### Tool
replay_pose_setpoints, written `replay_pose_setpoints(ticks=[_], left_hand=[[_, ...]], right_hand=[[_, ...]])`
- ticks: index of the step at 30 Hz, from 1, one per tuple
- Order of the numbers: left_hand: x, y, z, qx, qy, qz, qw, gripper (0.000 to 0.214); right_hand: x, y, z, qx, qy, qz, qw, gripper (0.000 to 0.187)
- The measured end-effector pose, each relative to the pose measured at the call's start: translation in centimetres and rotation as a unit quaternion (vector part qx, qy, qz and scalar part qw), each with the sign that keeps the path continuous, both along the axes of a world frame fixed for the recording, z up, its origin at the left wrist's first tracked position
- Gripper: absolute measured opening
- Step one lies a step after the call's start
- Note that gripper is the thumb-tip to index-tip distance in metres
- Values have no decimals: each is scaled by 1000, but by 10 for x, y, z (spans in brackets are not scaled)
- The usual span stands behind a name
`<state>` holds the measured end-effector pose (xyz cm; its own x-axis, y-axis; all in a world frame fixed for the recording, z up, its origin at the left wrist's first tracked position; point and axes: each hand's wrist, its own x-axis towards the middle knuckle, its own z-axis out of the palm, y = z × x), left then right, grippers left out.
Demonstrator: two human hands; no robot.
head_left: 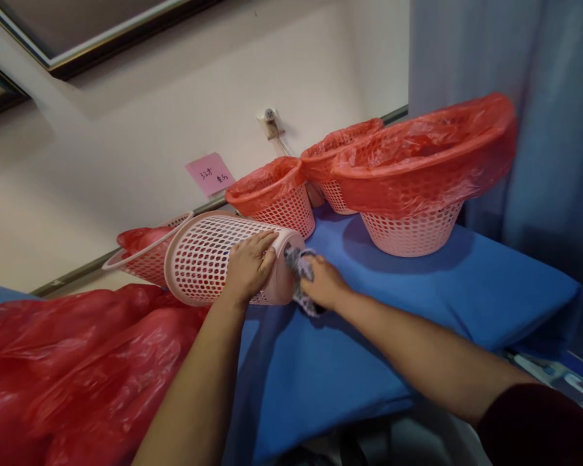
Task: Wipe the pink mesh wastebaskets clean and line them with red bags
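A pink perforated plastic basket [204, 255] lies on its side on the blue cloth-covered surface [418, 291], its bottom facing right. My left hand [247, 265] lies over the basket's wall near the bottom, fingers curled on it and holding it steady. My right hand [323, 281] is closed on a crumpled grey patterned cloth [298, 262] and presses it against the basket's bottom.
Behind the held basket lies another pink basket [146, 252] with red plastic in it. Three upright baskets lined with red bags [276, 194] [342, 158] [418, 175] stand along the wall. A heap of red plastic bags [68, 369] fills the lower left. A pink note [210, 173] sticks on the wall.
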<state>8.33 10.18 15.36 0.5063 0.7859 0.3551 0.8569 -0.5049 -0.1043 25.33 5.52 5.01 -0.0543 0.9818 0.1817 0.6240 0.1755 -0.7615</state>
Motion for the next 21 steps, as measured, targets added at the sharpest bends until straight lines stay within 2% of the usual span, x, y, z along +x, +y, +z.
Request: replay_pose_setpoints(ticks=[1,3,5,6,8,11,13,15,21], left_hand=[[0,0,0,0,0,2,1000,50],[0,0,0,0,-1,4,1000,49],[0,-1,0,1,-3,3,1000,49],[0,-1,0,1,-5,2,1000,49],[0,-1,-1,2,-8,4,1000,48],[-1,0,-2,5,-11,7,1000,48],[0,0,-2,8,-13,8,1000,48],[1,-1,-2,7,-13,9,1000,48],[4,-3,0,9,-14,7,1000,47]], right_hand=[[-6,-6,-1,6,-30,63,998,51],[-14,-19,-2,11,-106,193,975,39],[-14,-25,1,-11,-151,264,953,27],[-10,-24,3,-30,-153,259,953,24],[0,-16,7,-68,-137,189,970,24],[14,5,7,-85,-105,34,990,40],[15,15,2,-81,-83,-15,993,48],[8,16,-4,-84,-70,10,994,47],[-10,-5,-9,-104,-70,207,970,24]])
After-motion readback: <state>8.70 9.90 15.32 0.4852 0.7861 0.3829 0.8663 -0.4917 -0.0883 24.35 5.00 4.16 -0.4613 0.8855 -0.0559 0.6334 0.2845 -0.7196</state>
